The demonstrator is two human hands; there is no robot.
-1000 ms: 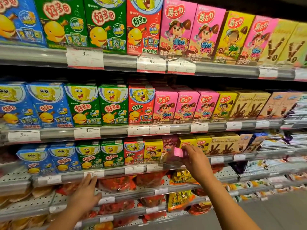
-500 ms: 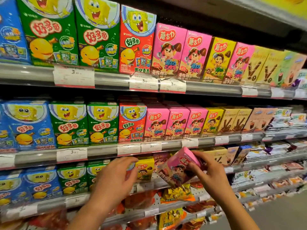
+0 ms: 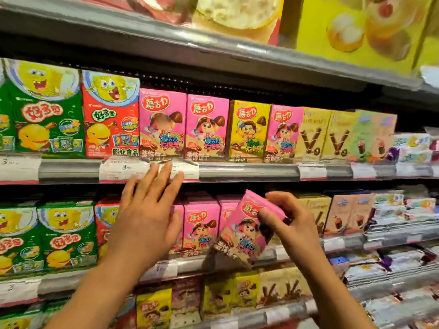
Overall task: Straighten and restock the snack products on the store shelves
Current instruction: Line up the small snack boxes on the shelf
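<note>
Both hands rose since prev frame; my right hand (image 3: 291,222) pinches tilted pink box (image 3: 247,230), left hand (image 3: 148,210) spread beside it. Light, crushable cardboard imo; grip side edges.

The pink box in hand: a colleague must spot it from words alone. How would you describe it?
Find the shelf with price tags. Just below it, the right hand grips a pink box before the row of pink boxes. Unlike those upright neighbours, it tilts, off the shelf.
</note>
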